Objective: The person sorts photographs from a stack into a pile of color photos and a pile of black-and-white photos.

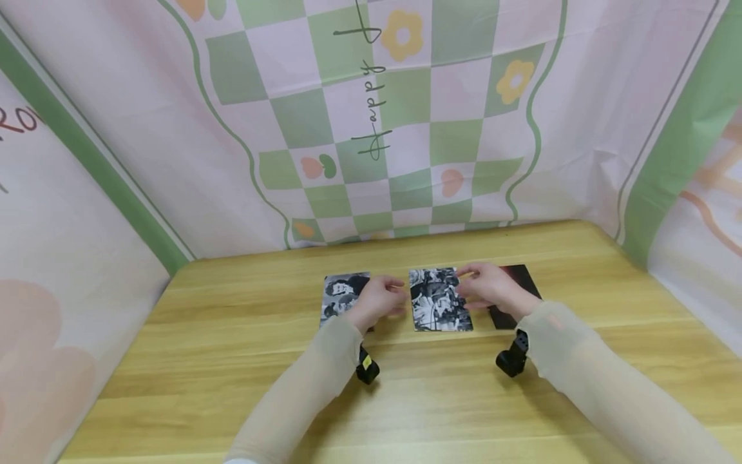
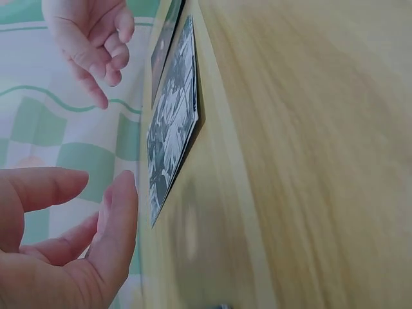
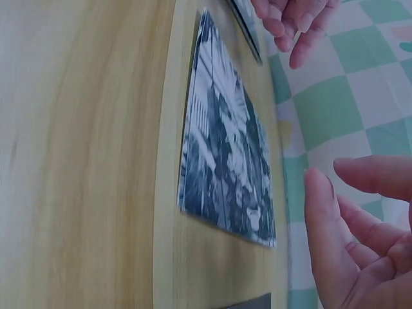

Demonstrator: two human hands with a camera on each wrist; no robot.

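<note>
The left hand (image 1: 379,298) and right hand (image 1: 489,285) hover with relaxed, empty fingers on either side of the middle black-and-white photo card (image 1: 439,299), which lies flat on the wooden table (image 1: 232,361). It seems the card is just laid or about to be taken. Lifting it would need a careful pinch at its thin edges.

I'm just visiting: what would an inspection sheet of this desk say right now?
Surface: wooden table, pale grain, bare apart from the cards.
Job's things: three picture cards in a row, flat; middle card black-and-white, left card black-and-white, right card dark.
Clutter: nothing seen.
Hands: left hand and right hand on either side of the middle card, fingers relaxed; wrist views show neither gripping it.
Cables: nothing seen; a small black camera is strapped at each wrist.
Surroundings: pink and green checked cloth hangs behind and at the sides.
</note>
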